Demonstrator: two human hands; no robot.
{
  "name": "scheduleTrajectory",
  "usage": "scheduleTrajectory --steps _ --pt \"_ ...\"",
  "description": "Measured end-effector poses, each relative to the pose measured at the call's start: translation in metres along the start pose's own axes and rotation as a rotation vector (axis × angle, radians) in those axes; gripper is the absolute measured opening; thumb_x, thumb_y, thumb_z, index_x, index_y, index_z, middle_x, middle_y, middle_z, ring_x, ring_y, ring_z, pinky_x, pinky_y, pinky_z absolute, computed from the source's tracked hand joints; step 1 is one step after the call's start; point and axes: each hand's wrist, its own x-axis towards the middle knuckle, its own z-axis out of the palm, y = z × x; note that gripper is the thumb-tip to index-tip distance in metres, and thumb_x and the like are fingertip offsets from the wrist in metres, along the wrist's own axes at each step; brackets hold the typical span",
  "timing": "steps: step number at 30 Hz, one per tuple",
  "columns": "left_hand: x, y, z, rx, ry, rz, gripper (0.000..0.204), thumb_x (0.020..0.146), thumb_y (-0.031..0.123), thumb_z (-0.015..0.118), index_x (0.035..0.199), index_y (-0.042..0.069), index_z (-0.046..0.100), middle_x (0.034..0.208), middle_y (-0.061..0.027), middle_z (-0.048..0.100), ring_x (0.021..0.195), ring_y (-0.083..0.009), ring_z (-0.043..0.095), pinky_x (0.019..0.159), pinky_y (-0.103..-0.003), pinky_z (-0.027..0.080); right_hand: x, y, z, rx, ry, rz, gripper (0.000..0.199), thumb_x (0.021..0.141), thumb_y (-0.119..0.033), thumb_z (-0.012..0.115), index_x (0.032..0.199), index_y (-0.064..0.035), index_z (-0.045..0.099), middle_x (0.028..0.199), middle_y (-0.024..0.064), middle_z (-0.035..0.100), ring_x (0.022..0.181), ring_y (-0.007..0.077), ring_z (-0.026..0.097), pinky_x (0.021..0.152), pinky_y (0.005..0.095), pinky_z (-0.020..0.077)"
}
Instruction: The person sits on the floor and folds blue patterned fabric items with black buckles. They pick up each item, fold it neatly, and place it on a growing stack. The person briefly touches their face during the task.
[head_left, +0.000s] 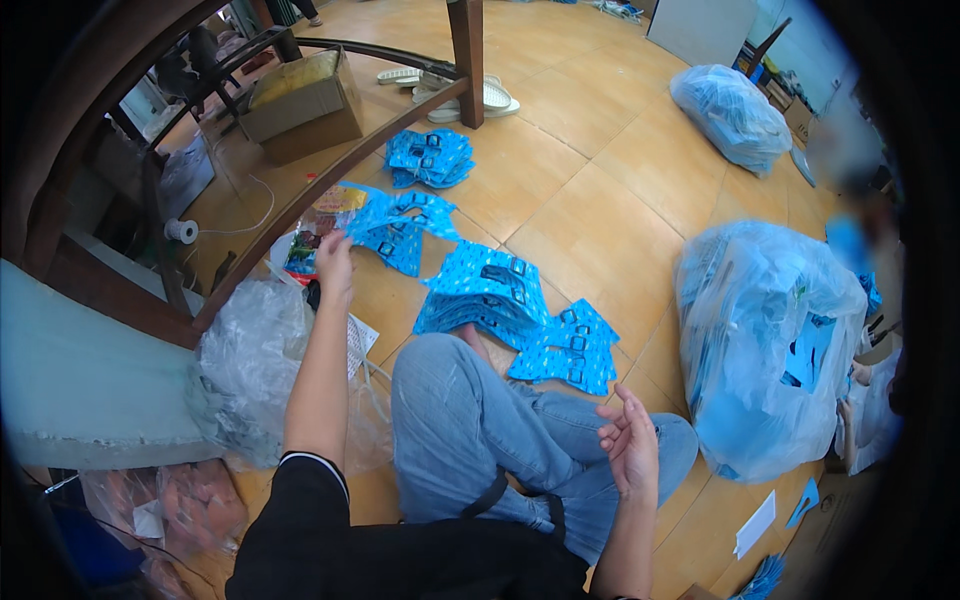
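My left hand (335, 268) is stretched forward, its fingers pinched at the near left edge of a flat blue piece (405, 212) with white specks and black outlined shapes. That piece lies partly over another like it; the exact grip is too small to see clearly. Palm up over my right knee, my right hand (630, 445) holds nothing, its fingers loosely curled and apart. In front of my crossed legs sits a thick stack of the same blue pieces (485, 290). A smaller group (570, 350) fans out to its right, and another stack (430, 158) lies farther off.
A large clear bag of blue pieces (745, 400) stands at right, with a second bag (730, 115) beyond. Crumpled plastic (255, 345) lies by my left arm. A wooden frame (345, 165) crosses the left, near a cardboard box (305, 110) and sandals (490, 98). Another person's arm shows at far right.
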Motion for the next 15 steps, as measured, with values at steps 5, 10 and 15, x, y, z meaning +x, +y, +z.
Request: scheduleTrajectory --steps 5,10,15 --pt "-0.048 -0.01 0.027 -0.118 -0.055 0.084 0.019 0.093 0.017 0.061 0.107 0.005 0.061 0.095 -0.0036 0.064 0.069 -0.0072 0.054 0.06 -0.022 0.045 0.024 0.021 -0.007 -0.256 0.095 0.007 0.043 0.1 -0.026 0.05 0.135 -0.004 0.046 0.1 0.0127 0.067 0.078 0.0133 0.065 0.06 0.0247 0.0509" --pt "-0.147 0.056 0.122 -0.346 -0.446 0.218 0.016 0.095 0.014 0.058 0.107 0.003 0.061 0.097 -0.0067 0.066 0.073 -0.0078 0.057 0.065 -0.022 0.047 0.081 0.066 -0.027 -1.052 0.163 -0.353 0.04 0.092 -0.024 0.061 0.125 -0.0016 0.056 0.108 0.0189 0.064 0.098 0.0314 0.063 0.083 0.0395 0.0502" --pt "-0.188 0.063 0.213 -0.411 -0.77 0.229 0.016 0.095 0.014 0.059 0.105 0.002 0.063 0.093 -0.0065 0.067 0.075 -0.0084 0.06 0.067 -0.023 0.048 0.11 0.096 -0.034 -1.347 0.103 -0.516 0.042 0.084 -0.012 0.063 0.125 -0.0021 0.056 0.126 0.0223 0.054 0.114 0.039 0.054 0.096 0.0423 0.0458"
